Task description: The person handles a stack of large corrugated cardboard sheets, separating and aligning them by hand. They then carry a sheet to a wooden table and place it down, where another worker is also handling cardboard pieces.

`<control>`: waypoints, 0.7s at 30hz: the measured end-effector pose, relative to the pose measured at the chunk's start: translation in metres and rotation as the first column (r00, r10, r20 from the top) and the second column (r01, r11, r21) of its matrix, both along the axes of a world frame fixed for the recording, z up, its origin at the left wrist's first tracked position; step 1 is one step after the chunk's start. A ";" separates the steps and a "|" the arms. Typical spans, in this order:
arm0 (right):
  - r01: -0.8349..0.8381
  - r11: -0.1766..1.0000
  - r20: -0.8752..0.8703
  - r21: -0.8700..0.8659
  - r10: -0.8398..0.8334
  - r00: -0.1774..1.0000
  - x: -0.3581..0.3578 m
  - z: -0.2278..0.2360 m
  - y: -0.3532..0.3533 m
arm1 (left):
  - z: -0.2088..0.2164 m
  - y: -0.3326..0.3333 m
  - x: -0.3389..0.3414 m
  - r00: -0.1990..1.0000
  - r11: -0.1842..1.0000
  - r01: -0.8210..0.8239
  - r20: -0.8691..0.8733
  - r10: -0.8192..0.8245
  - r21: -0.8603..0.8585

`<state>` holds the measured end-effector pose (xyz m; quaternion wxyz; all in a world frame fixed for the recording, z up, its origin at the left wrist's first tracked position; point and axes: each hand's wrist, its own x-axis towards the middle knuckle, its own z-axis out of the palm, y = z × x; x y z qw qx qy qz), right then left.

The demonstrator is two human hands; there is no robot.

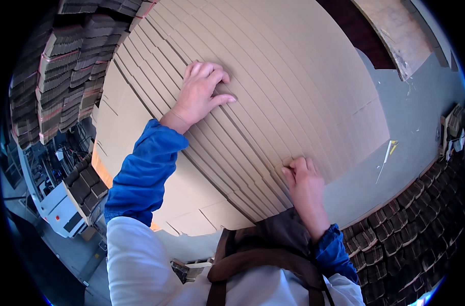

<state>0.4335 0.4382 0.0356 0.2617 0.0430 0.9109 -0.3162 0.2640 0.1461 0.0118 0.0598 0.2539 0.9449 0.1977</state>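
Observation:
A big fanned stack of flat brown cardboard sheets (273,66) fills the middle of the view, its overlapping edges running diagonally. My left hand (202,92) lies on top of the sheets with fingers curled, gripping the edges of a few sheets. My right hand (305,179) is at the near lower edge of the stack, fingers bent and pinching the sheet edges there. Both arms wear blue sleeves (143,173) over a white top with brown apron straps.
Bundled stacks of folded cardboard (69,66) stand at the upper left and more (406,229) at the lower right. A grey floor (416,117) lies to the right, with a wooden board (395,30) at the top right. A white machine (59,209) sits at the lower left.

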 end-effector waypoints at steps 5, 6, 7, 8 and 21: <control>-0.124 0.982 -0.411 0.144 0.173 0.895 -0.027 -0.011 -0.028 | 0.000 -0.001 0.001 1.000 0.999 -0.001 -0.002 0.001 0.036; -0.130 0.978 -0.395 0.163 0.186 0.900 -0.024 -0.018 -0.029 | 0.000 0.001 -0.001 1.000 0.999 -0.002 0.002 0.002 0.043; -0.139 0.974 -0.384 0.178 0.199 0.902 -0.021 -0.030 -0.031 | 0.002 0.003 -0.001 1.000 0.999 0.009 -0.028 -0.007 0.042; -0.148 0.970 -0.372 0.194 0.212 0.904 -0.019 -0.039 -0.030 | 0.006 0.006 0.000 0.998 0.999 0.019 -0.058 -0.017 0.041; -0.167 0.968 -0.312 0.189 0.220 0.924 -0.017 -0.035 -0.032 | 0.004 0.009 0.062 0.995 0.994 0.055 0.076 -0.063 0.095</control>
